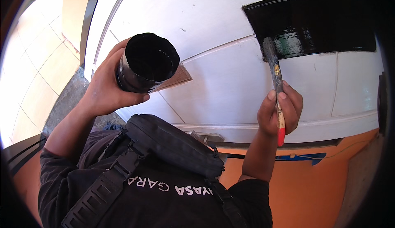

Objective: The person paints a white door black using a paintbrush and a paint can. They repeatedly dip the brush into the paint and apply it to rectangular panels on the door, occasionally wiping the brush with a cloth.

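Observation:
My left hand (108, 82) is wrapped around an open cylindrical container (135, 82), its inside and outer wall dark with what looks like black paint. The handle of a paintbrush (279, 110), bare wood with a red end, is pinched between the fingers and thumb of my right hand (280, 109). The brush's bristles touch the lower left edge of a glossy black panel (327, 24) set in a white door (222, 82). Behind the container, part of a brown recessed panel (177, 76) shows in the same door.
A metal door handle (213, 137) sits at the door's near edge. Beyond that edge stands an orange wall (296, 191) with a blue object (308, 158) and a thin cable. Light floor tiles (46, 61) lie at the left, beside a dark door frame (88, 21).

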